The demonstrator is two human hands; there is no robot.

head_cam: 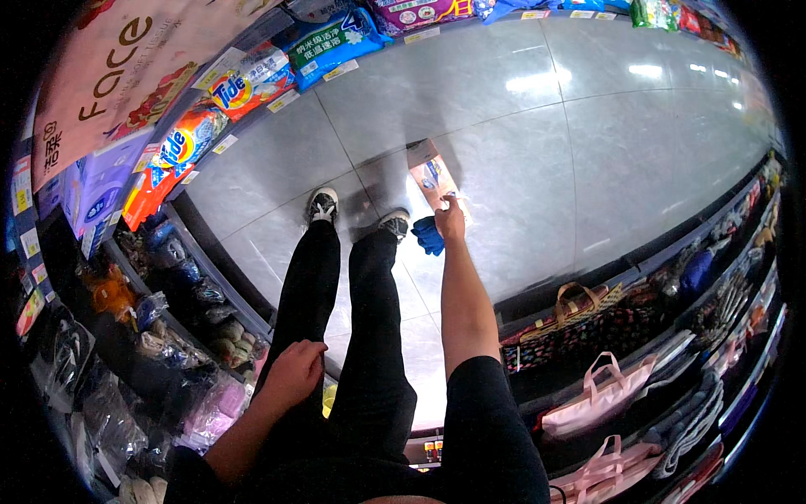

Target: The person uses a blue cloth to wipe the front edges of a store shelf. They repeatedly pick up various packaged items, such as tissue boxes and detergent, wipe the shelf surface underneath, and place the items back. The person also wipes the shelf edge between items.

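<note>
My right hand (449, 220) reaches forward over the floor, gripping a pink printed pack (432, 173), which looks like soft tissues. Just left of that hand is a dark blue bunched cloth (428, 236); whether the hand holds it too I cannot tell. My left hand (295, 375) rests near my left thigh with its fingers curled, and nothing is visible in it. Both my feet, in black-and-white sneakers, stand on the grey tiles to the left of the pack.
Shelves curve round on the left with Tide detergent bags (233, 91), a purple pack (104, 189) and a large pink tissue pack (126, 69). Bagged goods fill the lower left shelves. At the right, shelves hold a woven-handled bag (567, 315) and pink handbags (598, 397).
</note>
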